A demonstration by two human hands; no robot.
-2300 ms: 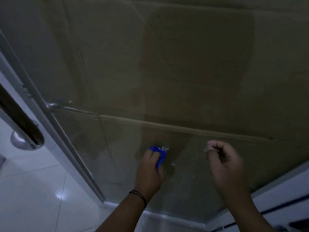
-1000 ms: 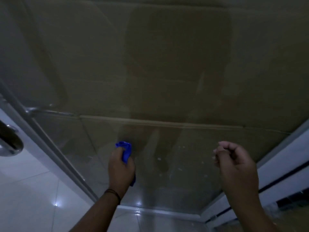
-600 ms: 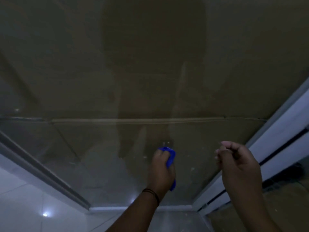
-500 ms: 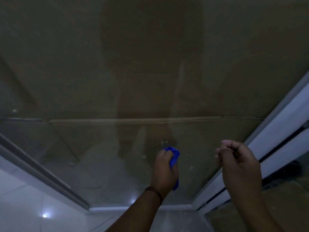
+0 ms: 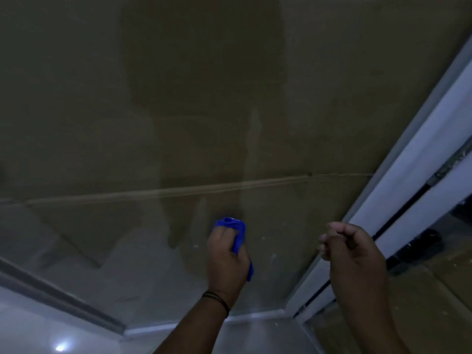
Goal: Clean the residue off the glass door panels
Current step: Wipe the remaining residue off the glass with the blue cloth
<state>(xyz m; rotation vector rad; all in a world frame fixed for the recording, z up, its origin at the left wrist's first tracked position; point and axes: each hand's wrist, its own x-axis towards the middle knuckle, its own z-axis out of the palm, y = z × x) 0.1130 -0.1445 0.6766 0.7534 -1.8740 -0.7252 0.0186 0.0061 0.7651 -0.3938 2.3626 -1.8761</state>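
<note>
Two hands work low on one glass door panel (image 5: 178,123), smooth and dim, with pale specks of residue (image 5: 273,256) between them and a white frame (image 5: 408,190) along its right edge. The left hand (image 5: 226,259) grips a crumpled blue cloth (image 5: 238,232) against the glass; a thin dark band (image 5: 217,298) circles its wrist. The right hand (image 5: 355,254) hovers beside it, fingers curled, holding nothing I can see

Most of the cloth (image 5: 238,237) is hidden inside the left hand (image 5: 226,259); only its top and a strip at 4 o'clock of the hand show. Whether the right hand (image 5: 353,254) pinches anything between its curled fingers cannot be told. The glass (image 5: 178,123) runs off the top and left edges. Both forearms are cut off at the bottom edge.
</note>
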